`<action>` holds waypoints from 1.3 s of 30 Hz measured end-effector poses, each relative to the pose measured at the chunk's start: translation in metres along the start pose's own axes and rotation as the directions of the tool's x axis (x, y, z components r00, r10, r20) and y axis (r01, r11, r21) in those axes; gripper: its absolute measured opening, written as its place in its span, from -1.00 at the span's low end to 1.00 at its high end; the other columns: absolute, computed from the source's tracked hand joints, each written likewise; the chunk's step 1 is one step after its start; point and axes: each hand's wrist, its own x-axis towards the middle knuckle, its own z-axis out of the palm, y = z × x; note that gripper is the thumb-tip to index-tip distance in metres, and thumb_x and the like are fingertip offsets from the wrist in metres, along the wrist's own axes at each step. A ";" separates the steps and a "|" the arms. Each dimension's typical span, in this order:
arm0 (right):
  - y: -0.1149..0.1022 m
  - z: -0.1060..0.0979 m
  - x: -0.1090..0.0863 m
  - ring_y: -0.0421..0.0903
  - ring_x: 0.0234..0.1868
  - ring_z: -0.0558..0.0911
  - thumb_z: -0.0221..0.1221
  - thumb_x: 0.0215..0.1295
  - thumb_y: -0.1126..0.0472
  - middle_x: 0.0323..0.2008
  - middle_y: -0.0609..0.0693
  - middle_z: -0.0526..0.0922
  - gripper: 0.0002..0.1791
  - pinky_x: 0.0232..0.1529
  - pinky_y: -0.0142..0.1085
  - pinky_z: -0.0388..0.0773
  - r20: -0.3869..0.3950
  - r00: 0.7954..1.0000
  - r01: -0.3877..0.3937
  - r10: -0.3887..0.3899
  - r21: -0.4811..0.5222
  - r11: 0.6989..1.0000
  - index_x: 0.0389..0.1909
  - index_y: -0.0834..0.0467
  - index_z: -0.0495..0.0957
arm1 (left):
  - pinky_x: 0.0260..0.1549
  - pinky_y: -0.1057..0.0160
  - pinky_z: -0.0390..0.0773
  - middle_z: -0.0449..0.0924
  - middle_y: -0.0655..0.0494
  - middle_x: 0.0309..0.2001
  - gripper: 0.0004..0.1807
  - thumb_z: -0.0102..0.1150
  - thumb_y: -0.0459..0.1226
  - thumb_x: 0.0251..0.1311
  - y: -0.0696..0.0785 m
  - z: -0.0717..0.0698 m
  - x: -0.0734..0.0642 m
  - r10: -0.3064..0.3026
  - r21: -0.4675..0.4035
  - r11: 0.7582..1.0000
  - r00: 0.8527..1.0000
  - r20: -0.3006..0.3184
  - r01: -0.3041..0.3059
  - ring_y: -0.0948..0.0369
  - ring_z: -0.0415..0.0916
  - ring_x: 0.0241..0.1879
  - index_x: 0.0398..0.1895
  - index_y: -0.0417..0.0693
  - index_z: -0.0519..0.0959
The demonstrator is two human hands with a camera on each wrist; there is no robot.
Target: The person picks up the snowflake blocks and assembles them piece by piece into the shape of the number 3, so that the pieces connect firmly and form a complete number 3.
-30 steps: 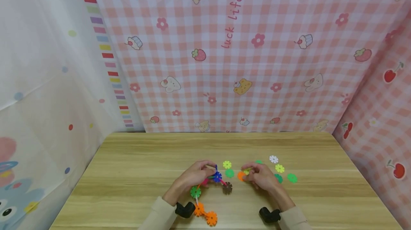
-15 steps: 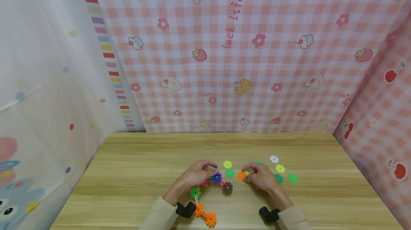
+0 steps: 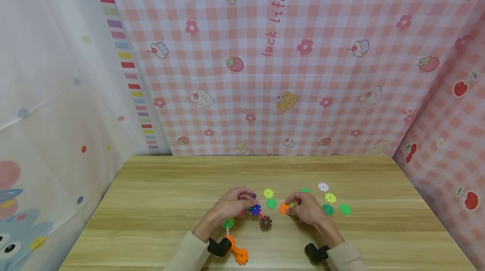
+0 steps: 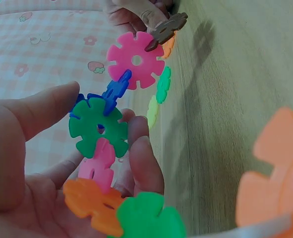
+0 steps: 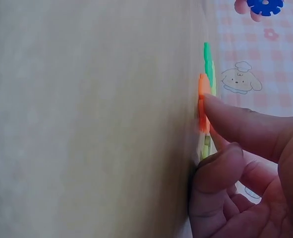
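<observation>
My left hand (image 3: 235,200) pinches a chain of slotted plastic snowflake discs. In the left wrist view, a dark green disc (image 4: 97,126) and a blue one lie between thumb and fingers. A pink disc (image 4: 136,60) and a brown disc (image 4: 168,30) extend toward the right hand. The chain's other end runs through a green disc (image 3: 228,223) to orange discs (image 3: 241,256) beside the left wrist. My right hand (image 3: 308,209) is low at the table, its thumb against a loose orange disc (image 5: 204,103). The index fingertip behind that disc is partly hidden. A yellow-green disc shows under the fingers.
Loose discs lie on the wooden table (image 3: 170,203): a yellow-green one (image 3: 268,193) and a green one (image 3: 270,203) between the hands. Beyond the right hand are a white disc (image 3: 323,187), another yellow-green one (image 3: 330,197) and several green ones. A checked cloth (image 3: 265,77) hangs behind.
The held chain has shifted slightly left, its orange end swinging left toward the wrist. My right hand's fingers have drawn in a little over the yellow-green disc; the loose discs stay put.
</observation>
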 end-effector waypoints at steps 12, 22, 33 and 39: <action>-0.001 -0.002 -0.001 -0.15 -0.60 0.40 0.30 0.11 0.47 -0.52 0.01 0.40 -0.84 -0.64 -0.38 0.42 0.029 1.000 0.011 -0.011 0.020 1.000 -0.30 0.26 0.58 | -0.27 0.23 0.48 0.68 0.06 -0.20 -0.54 0.24 -0.12 0.31 0.001 0.001 0.001 0.004 0.018 1.000 1.000 -0.016 -0.004 0.16 0.51 -0.26 0.12 -0.26 0.52; 0.000 -0.006 -0.005 -0.13 -0.49 0.43 0.27 0.13 0.46 -0.43 0.02 0.49 -0.85 -0.55 -0.39 0.41 0.066 0.997 0.031 -0.033 0.034 0.999 -0.27 0.30 0.57 | -0.21 0.19 0.52 0.69 0.06 -0.18 -0.55 0.22 -0.14 0.33 0.001 0.002 0.000 0.009 0.007 1.000 1.000 0.007 -0.009 0.17 0.56 -0.22 0.13 -0.27 0.51; -0.013 -0.006 -0.002 -0.15 -0.55 0.44 0.09 0.23 0.50 -0.33 0.11 0.61 -0.71 -0.60 -0.43 0.39 0.115 0.987 0.087 -0.111 0.198 0.976 -0.01 0.36 0.50 | -0.10 0.09 0.59 0.69 0.06 -0.15 -0.56 0.21 -0.15 0.34 0.002 0.004 0.001 0.021 -0.003 1.000 1.000 0.017 -0.021 0.17 0.59 -0.17 0.15 -0.27 0.52; -0.035 0.005 0.000 -0.06 -0.43 0.57 0.10 0.37 0.40 -0.27 0.17 0.63 -0.73 -0.47 -0.35 0.56 0.034 0.990 0.125 -0.140 0.278 0.952 0.05 0.33 0.54 | 0.00 0.02 0.58 0.72 0.05 -0.13 -0.57 0.23 -0.16 0.33 0.005 0.006 0.002 0.028 -0.007 1.000 0.999 0.026 -0.028 0.17 0.63 -0.12 0.14 -0.26 0.52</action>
